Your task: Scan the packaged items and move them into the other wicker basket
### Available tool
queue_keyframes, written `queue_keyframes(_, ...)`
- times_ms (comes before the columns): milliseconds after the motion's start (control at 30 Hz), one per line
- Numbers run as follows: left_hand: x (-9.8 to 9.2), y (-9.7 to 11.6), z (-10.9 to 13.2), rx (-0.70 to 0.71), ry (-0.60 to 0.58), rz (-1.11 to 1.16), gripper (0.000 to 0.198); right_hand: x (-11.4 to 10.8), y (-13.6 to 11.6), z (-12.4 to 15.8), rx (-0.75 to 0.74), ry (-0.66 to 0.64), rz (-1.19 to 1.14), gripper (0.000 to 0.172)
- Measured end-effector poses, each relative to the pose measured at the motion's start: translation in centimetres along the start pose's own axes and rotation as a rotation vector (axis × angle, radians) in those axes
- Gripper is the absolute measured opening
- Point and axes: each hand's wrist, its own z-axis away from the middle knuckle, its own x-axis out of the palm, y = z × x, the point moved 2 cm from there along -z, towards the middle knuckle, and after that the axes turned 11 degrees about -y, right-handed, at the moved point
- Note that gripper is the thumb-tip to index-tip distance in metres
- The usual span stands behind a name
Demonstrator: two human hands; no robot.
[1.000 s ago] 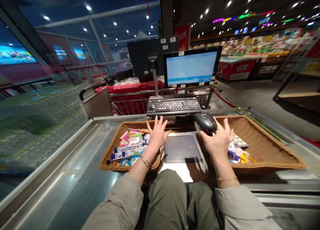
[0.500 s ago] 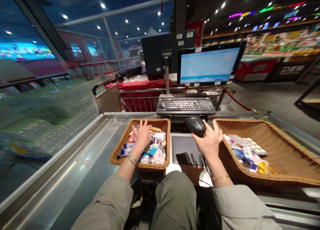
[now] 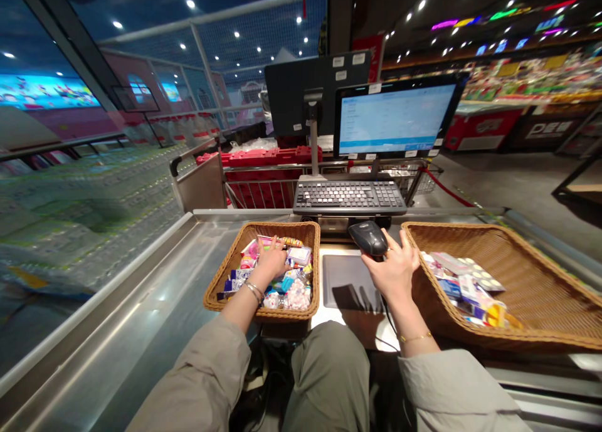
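My left hand [image 3: 271,261] is down in the smaller wicker basket [image 3: 316,266], over its far part. Its fingers are spread among small packaged goods [image 3: 286,285], and nothing shows gripped in them; the fingertips are partly lost against the packets. A yellow-brown tube-shaped packet [image 3: 292,241] lies just beyond the fingers. In my right hand [image 3: 394,266] is a black handheld barcode scanner [image 3: 368,237], its head pointing up and to the left above a grey flat plate [image 3: 345,275]. The scanner's cable hangs below my wrist.
A larger wicker basket [image 3: 555,281] to the right holds boxes and blister packs [image 3: 465,288]. Ahead stand a keyboard [image 3: 350,195], a lit monitor [image 3: 397,120] and a second screen's back [image 3: 310,74]. A metal counter [image 3: 155,294] runs along the left; behind is a shopping cart [image 3: 263,190].
My left hand has lowered further into the smaller basket, its fingers now down among the goods. My right hand keeps the scanner in nearly the same place.
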Motion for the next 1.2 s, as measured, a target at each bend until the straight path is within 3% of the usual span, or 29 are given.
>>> queue_keyframes(267, -0.4, 0.5, 0.1, 0.008, -0.003, 0.014, 0.019, -0.2, 0.2, 0.1, -0.002, 0.011, 0.0, 0.028)
queue_keyframes(433, -1.9, 0.9, 0.2, 0.008, 0.065, 0.062, 0.02, -0.2, 0.1, 0.1, -0.004, 0.013, -0.005, 0.027)
queue_keyframes(733, -5.6, 0.9, 0.0, 0.095, 0.346, 0.612, 0.024, -0.5, 0.2, 0.2, -0.004, 0.014, -0.005, 0.029)
queue_keyframes(867, -5.3, 0.3, -0.9, 0.193, 0.447, 0.962, 0.033, -0.6, 0.2, 0.2, -0.001, 0.015, -0.002, 0.028)
queue_keyframes(967, -4.4, 0.0, -1.5, 0.261, 0.411, 1.199, 0.041, -0.6, 0.2, 0.2, -0.002, 0.017, -0.003, 0.027)
queue_keyframes(1200, -1.9, -2.1, -1.7, 0.157, 0.376, 1.214, 0.044, -0.7, 0.5, 0.2, 0.003, 0.032, 0.0, 0.028)
